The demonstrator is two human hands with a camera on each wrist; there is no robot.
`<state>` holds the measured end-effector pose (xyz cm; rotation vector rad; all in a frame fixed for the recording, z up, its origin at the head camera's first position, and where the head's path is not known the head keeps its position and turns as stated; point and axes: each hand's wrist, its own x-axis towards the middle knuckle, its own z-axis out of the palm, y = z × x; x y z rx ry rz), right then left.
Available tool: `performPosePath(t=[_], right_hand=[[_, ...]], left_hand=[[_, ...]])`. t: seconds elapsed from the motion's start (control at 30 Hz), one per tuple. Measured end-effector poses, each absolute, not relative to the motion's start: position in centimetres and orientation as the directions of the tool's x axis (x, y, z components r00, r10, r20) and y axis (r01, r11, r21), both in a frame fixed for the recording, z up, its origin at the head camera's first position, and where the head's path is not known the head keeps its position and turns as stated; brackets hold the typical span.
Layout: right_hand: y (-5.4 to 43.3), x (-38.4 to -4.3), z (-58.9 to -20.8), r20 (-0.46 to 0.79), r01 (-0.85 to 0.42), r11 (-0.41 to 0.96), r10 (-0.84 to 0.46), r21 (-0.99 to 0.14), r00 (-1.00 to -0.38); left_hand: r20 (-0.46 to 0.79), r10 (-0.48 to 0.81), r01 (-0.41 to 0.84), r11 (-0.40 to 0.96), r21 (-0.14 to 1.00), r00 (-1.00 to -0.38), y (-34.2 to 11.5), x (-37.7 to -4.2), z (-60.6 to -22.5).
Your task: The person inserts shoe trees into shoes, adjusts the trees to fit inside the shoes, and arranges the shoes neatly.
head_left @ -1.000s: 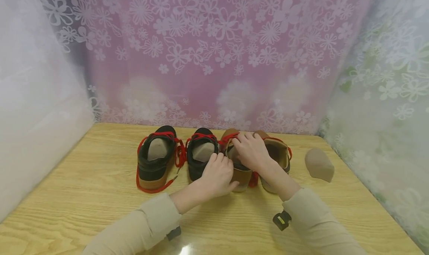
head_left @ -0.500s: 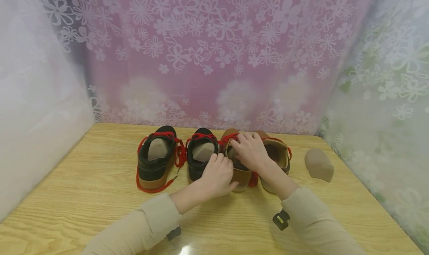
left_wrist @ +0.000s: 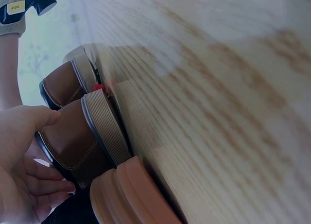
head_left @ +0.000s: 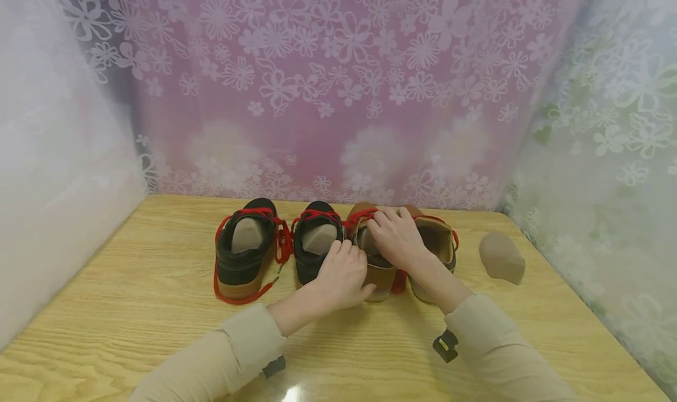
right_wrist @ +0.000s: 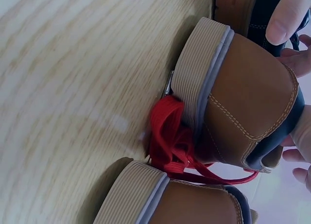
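Observation:
Two black shoes and two brown shoes stand in a row, all with red laces. My left hand (head_left: 341, 275) grips the left brown shoe (left_wrist: 73, 131) at its heel and side, thumb on the heel leather, fingers between it and the neighbouring black shoe (head_left: 309, 267). Over that brown shoe's opening is my right hand (head_left: 396, 237), its fingertips reaching inside near the tongue and mostly hidden. A greyish surface shows inside beneath it. Beige inserts fill the openings of the left black shoe (head_left: 240, 272) and its mate. The right brown shoe (head_left: 446, 255) shows a hollow opening.
A loose beige insert (head_left: 501, 258) with a rounded end lies on the wooden table (head_left: 132, 331), right of the shoes. Red laces (right_wrist: 170, 136) bunch between the two brown shoes. A pink flowered curtain (head_left: 317, 96) hangs behind.
Both hands stay almost in place at the left brown shoe. The right hand's fingers shift slightly, and the greyish surface inside the shoe looks lighter now. The head view moves a little.

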<state>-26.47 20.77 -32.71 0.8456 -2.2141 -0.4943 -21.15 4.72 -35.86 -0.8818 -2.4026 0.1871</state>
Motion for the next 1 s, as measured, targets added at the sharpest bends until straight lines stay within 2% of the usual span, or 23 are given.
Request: performPosePath(t=[0.2, 0.5, 0.7, 1.0], right_hand=[[20.8, -26.6, -32.8, 0.489, -0.416, 0.714, -0.694, 0.563, -0.528], [20.9, -26.4, -32.7, 0.475, -0.422, 0.723, -0.683, 0.547, -0.554], [21.3, -26.2, -32.5, 0.471, -0.499, 0.761, -0.649, 0.415, -0.598], [21.9, -26.0, -32.1, 0.502, -0.517, 0.803, -0.591, 0.295, -0.631]], left_hand=[[0.469, 0.628, 0.553, 0.775, -0.306, -0.621, 4.7, -21.1, -35.7], [0.461, 0.626, 0.550, 0.777, -0.305, -0.629, 4.7, -21.1, -35.7], [0.483, 0.614, 0.533, 0.787, -0.310, -0.624, 4.8, -21.3, -35.9], [0.453, 0.573, 0.527, 0.816, -0.237, -0.683, 5.0, -21.5, -35.6]])
